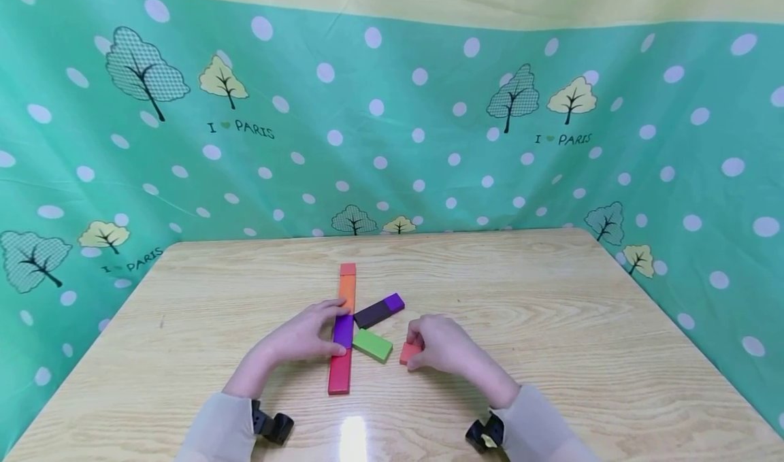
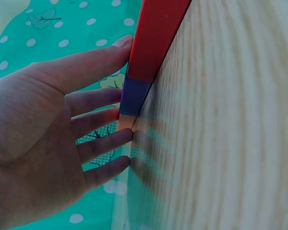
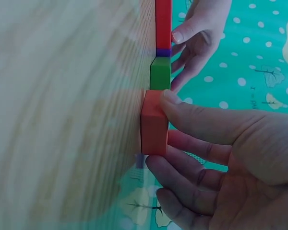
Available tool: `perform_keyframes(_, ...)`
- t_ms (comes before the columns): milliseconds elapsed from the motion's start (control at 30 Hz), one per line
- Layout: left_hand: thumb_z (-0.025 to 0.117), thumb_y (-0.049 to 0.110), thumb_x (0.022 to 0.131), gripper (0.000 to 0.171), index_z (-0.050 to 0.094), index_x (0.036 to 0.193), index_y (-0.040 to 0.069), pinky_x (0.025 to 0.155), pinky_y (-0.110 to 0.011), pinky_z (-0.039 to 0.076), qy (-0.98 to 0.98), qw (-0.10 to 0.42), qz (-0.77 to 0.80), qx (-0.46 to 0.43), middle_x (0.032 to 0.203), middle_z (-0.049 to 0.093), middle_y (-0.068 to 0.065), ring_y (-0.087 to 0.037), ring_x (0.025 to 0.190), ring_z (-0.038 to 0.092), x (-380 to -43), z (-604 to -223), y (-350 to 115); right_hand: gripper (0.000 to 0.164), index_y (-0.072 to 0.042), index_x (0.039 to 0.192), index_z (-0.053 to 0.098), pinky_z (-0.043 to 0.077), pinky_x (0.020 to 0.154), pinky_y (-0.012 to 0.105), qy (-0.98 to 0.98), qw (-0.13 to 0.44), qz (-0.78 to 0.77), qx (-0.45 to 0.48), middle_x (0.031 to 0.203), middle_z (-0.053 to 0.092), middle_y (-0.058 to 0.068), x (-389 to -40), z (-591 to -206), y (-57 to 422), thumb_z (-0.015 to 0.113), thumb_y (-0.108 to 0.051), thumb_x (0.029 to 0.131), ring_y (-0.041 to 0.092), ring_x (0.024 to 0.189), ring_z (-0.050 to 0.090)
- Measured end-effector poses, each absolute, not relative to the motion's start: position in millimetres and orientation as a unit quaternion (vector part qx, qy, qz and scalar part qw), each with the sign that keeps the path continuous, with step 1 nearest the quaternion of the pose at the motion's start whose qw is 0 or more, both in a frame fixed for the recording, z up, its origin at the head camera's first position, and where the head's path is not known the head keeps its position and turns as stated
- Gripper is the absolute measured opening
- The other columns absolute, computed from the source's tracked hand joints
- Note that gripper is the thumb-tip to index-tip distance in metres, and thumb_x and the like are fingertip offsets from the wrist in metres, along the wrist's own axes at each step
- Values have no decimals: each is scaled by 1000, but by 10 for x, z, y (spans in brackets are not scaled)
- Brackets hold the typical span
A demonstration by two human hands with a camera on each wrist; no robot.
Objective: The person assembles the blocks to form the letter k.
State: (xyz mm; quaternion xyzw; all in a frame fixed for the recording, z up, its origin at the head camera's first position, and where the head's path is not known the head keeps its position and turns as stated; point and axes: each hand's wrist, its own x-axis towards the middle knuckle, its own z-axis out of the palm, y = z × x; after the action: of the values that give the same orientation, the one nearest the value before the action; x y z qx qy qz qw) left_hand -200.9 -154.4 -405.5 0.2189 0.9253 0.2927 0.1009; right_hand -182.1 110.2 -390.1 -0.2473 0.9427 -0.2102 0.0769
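A straight row of flat blocks runs away from me: a red block (image 1: 339, 373), a purple block (image 1: 344, 330), an orange block (image 1: 347, 290) and a small coral block at the far end. My left hand (image 1: 311, 331) rests its thumb and fingertips along the row's left side, over the purple block, its fingers fairly straight in the left wrist view. To the right, my right hand (image 1: 446, 345) pinches a coral-orange block (image 3: 154, 122) between thumb and fingers, low at the tabletop. Between the hands lies a green block (image 1: 372, 345), its left corner close to the row.
A dark block (image 1: 371, 314) with a purple block (image 1: 395, 303) at its end lies slanted behind the green one. The wooden table (image 1: 520, 278) ends at a teal dotted curtain (image 1: 392, 135) behind and at both sides. Each wrist wears a small black camera.
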Motion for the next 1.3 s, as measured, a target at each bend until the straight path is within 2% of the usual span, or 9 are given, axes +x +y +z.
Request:
perform_keyframes(867, 73, 33, 74, 71, 44, 134, 7, 107, -50, 26, 925, 101, 297, 212, 144, 34, -12, -34, 133, 27, -1990, -4046, -1550, 28, -13, 73, 59, 34, 51, 20, 947, 61, -210, -236, 61, 48, -9, -1771, -3899, 924, 82, -26, 62, 7, 58, 41)
perform_keyframes(1300, 73, 32, 74, 70, 46, 133, 6, 107, -50, 27, 925, 97, 295, 217, 143, 34, -13, -35, 132, 28, -1996, -4045, -1541, 30, -13, 78, 60, 36, 52, 18, 944, 66, -217, -239, 68, 52, -7, -1763, -3912, 887, 81, -28, 64, 5, 59, 42)
